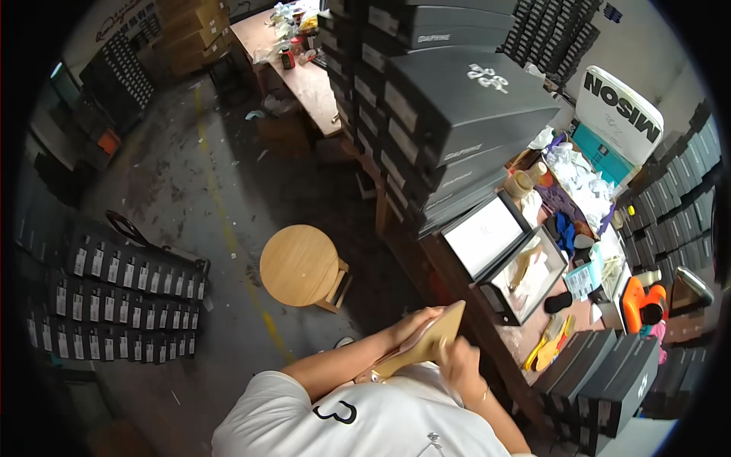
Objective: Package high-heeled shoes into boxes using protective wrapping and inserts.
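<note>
Head view: one tan shoe sole (426, 343), flat, smooth and pale beige, is held tilted above the person's lap, just off the tabletop's (464, 305) near edge. Left hand (411, 324) grip is clamped on its upper side; right hand (461, 365) grip is clamped on its lower end. Two open boxes (525, 278) lie on the tabletop; one round stool (301, 265) stands on the floor.

We see a round stool (301, 264) on the floor (190, 190) left of the table (487, 335). Stacked boxes (449, 99) stand on the table's far part; before them lie two open boxes (506, 255), and nearer, more boxes (609, 381) stacked at its right.
</note>
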A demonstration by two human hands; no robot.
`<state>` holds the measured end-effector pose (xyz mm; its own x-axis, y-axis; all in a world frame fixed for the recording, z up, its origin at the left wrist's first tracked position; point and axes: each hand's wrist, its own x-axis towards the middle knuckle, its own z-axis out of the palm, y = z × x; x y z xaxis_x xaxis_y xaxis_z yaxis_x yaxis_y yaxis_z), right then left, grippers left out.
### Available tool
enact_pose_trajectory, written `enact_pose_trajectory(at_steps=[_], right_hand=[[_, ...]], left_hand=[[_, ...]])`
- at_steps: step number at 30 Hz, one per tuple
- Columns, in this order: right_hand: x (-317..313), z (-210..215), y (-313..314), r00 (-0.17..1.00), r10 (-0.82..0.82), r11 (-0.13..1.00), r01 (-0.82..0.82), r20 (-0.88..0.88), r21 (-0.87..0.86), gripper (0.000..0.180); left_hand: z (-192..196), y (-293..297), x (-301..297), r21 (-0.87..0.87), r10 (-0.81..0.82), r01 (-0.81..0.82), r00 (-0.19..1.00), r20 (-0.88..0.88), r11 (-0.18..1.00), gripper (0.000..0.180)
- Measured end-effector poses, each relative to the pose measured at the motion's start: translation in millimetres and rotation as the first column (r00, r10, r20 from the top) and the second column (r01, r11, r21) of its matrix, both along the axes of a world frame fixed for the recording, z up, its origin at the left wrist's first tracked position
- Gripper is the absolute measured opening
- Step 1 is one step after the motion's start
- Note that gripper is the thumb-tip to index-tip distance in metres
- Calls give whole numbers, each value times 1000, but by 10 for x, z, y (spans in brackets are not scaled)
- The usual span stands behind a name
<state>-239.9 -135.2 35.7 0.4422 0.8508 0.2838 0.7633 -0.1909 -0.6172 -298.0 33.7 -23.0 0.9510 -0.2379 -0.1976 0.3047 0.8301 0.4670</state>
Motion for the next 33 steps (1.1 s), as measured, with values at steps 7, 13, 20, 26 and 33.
enact_pose_trajectory(at_steps=[7,13,20,26,33], right_hand=[[-1188,181,645,970,233,955,-214,73,-206,13],[-1596,315,963,977,125,938,-59,173,-342,12],[-1649,464,1137,999,-33,984,30,-16,-177,13],[-1420,421,1292,953,-282,943,254,-113,-215,10],[-1292,204,1251,976,-215,948,216,28,-233,10]], left_hand=[[322,457,-1256,-39,158,-163,981,-111,986,45],[413,581,-1725,-135,242,-260,961,-134,956,39],[250,641,-1795,-128,227,-234,972,-68,964,42],[375,675,-1870,-101,145,-149,988,-46,984,41],[272,647,-1950,-116,127,-131,991,-42,985,43]])
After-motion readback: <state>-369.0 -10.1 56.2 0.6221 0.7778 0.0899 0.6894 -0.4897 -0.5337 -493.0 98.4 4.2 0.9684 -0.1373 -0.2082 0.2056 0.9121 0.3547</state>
